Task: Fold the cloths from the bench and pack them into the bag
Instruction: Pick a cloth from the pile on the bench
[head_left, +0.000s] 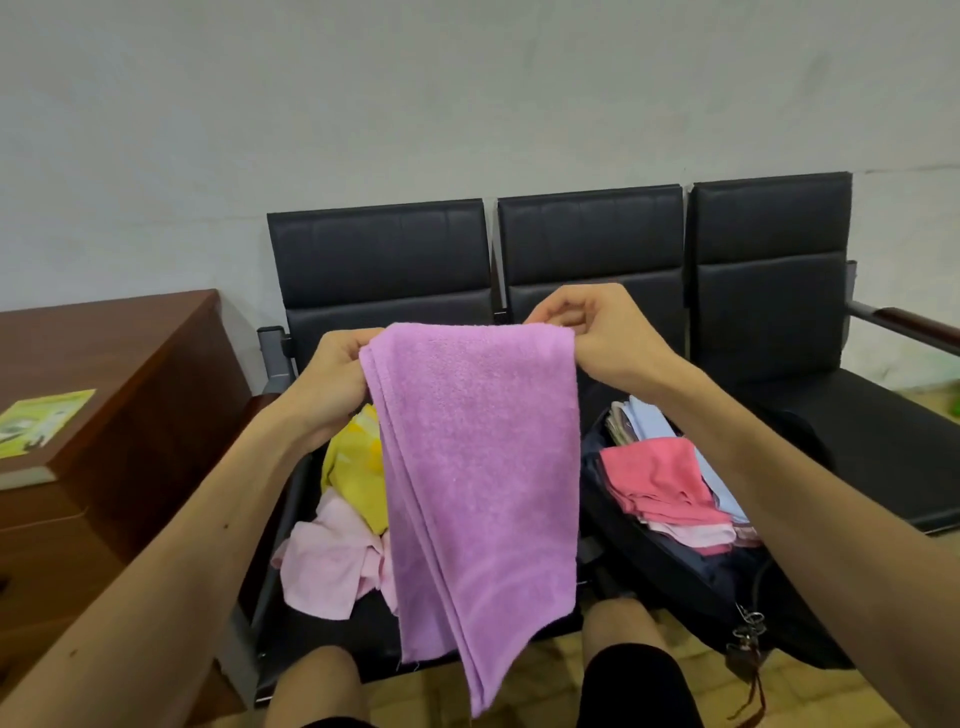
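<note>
A purple towel (478, 467) hangs folded lengthwise in front of the black bench (587, 249). My left hand (332, 379) grips its top left corner and my right hand (597, 332) pinches its top right corner, both at bench-back height. On the left seat lie a yellow cloth (353, 467) and a crumpled pale pink cloth (327, 561), partly hidden by the towel. The dark bag (696, 566) lies open on the middle seat, holding a folded coral cloth (654, 478) on top of other folded cloths.
A brown wooden desk (114, 415) with a green booklet (41, 421) stands to the left of the bench. The right seat (852, 415) has an armrest (904, 322). My knees (467, 675) are below the towel over a tiled floor.
</note>
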